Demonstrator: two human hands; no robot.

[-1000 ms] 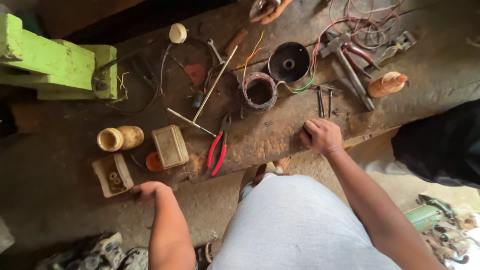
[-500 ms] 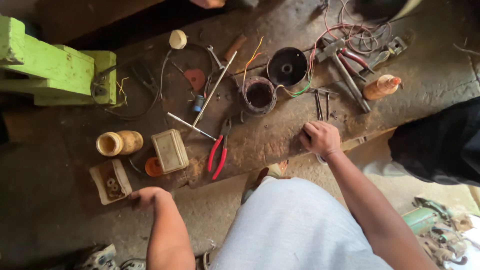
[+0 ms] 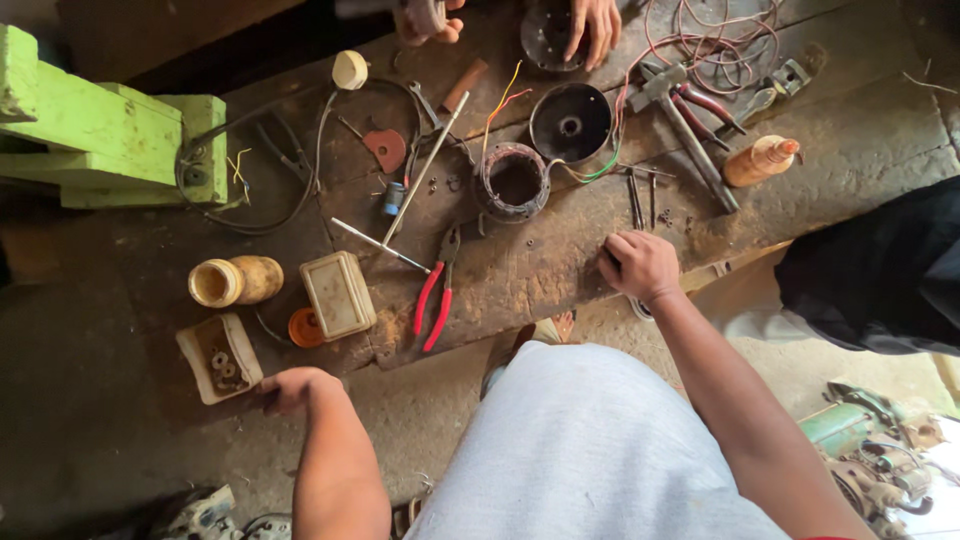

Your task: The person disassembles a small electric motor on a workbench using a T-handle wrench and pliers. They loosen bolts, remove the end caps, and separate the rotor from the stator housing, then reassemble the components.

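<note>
Repair workshop, rough and well used. Worn, stained wooden bench [image 3: 560, 270] strewn with hand tools: red-handled pliers [image 3: 437, 292], a hammer [image 3: 690, 130], screwdrivers [image 3: 420, 170], loose screws. Dismantled motor parts lie among them: a wound stator [image 3: 513, 182], a black end cover [image 3: 570, 122], tangled red wire [image 3: 710, 40]. Green-painted stand [image 3: 90, 130] at the left edge. Another motor unit [image 3: 870, 440] on the floor.
</note>
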